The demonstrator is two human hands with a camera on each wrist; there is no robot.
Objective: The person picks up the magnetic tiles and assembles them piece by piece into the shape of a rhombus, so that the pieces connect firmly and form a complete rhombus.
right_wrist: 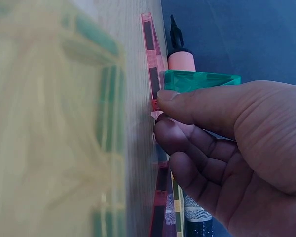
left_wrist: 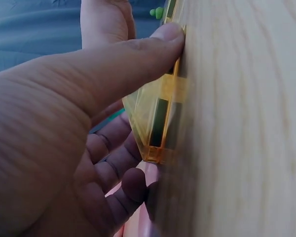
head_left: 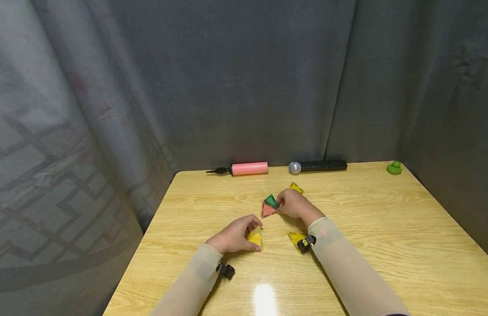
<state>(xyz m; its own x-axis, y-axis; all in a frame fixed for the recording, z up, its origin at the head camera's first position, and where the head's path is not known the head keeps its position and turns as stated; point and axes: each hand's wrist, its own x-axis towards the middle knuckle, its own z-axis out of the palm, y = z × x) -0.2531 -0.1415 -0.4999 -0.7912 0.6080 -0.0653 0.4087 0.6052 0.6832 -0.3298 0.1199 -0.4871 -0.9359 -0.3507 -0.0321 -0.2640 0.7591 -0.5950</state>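
My left hand [head_left: 237, 235] holds a yellow triangular magnetic tile [head_left: 255, 238] by its edges, thumb on the near side and fingers beyond. In the left wrist view that tile [left_wrist: 160, 106] lies low against the wood. My right hand [head_left: 294, 204] pinches a green triangular magnetic tile [head_left: 271, 201], which stands up from the table in the right wrist view. Against it lies a red triangular tile [head_left: 268, 210], with my right thumb tip right at its edge. Another red tile [right_wrist: 158, 222] shows below my right fingers.
Under my right wrist lies a yellow tile [head_left: 295, 239]; another yellow tile [head_left: 296, 188] sits beyond my right hand. Along the back edge are a pink hand pump [head_left: 249, 168], a black microphone [head_left: 323, 166] and a green toy [head_left: 394, 168]. Grey curtains [head_left: 236, 87] hang behind the table.
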